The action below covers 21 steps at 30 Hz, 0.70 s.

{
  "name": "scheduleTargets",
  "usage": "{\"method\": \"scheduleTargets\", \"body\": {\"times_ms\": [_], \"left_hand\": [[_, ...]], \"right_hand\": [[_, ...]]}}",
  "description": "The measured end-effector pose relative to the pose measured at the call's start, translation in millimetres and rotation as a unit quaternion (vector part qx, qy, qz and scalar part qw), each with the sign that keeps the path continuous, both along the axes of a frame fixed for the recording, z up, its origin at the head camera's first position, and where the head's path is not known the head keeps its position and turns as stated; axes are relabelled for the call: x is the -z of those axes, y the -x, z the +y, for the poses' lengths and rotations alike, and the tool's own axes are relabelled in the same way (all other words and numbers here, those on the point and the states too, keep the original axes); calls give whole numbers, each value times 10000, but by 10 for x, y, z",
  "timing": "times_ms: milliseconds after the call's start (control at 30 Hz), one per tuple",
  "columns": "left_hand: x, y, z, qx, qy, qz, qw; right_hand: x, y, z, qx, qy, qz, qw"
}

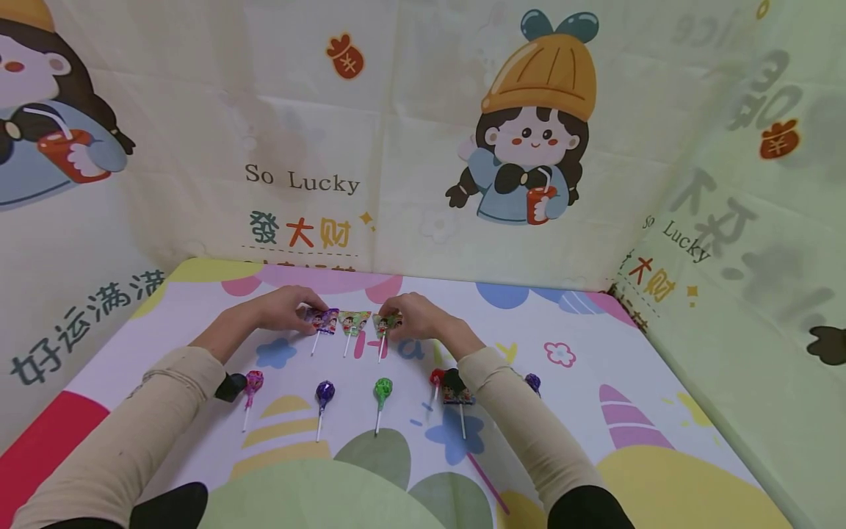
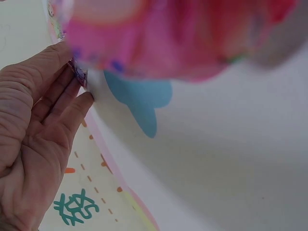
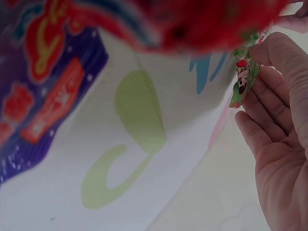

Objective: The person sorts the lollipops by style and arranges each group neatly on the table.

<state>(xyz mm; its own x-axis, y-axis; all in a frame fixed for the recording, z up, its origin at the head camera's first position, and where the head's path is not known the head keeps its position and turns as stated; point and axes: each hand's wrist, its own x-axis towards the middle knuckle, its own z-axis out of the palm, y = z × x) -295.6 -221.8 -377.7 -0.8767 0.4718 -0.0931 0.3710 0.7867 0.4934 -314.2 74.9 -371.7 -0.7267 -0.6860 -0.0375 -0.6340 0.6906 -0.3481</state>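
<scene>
Three lollipops in flat printed wrappers stand side by side at the back of the table in the head view, sticks toward me. My left hand [image 1: 286,308] pinches the edge of the purple-wrapped lollipop [image 1: 326,320] on the left. The green-wrapped lollipop [image 1: 355,322] in the middle is touched by neither hand. On the right, my right hand [image 1: 419,316] pinches another green-wrapped lollipop [image 1: 381,325]. Its wrapper [image 3: 243,77] shows between thumb and fingers in the right wrist view. In the left wrist view, most of the purple wrapper [image 2: 81,74] is hidden.
Nearer me lie a pink lollipop [image 1: 254,380], a purple one [image 1: 324,391], a green one [image 1: 382,389], a red one [image 1: 436,377] and a dark-wrapped one [image 1: 459,397]. Another purple lollipop [image 1: 533,381] is partly behind my right forearm. A printed cloth wall [image 1: 423,242] stands behind the table.
</scene>
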Motion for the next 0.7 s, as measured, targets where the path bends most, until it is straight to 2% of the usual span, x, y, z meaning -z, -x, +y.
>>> {"method": "scheduleTargets", "body": {"times_ms": [333, 700], "left_hand": [[-7, -14, 4, -18, -7, -6, 10000], [-12, -28, 2, -62, -11, -34, 10000]], "right_hand": [[1, -1, 27, 16, -35, -80, 10000], [-82, -71, 126, 0, 202, -168, 9997]]}}
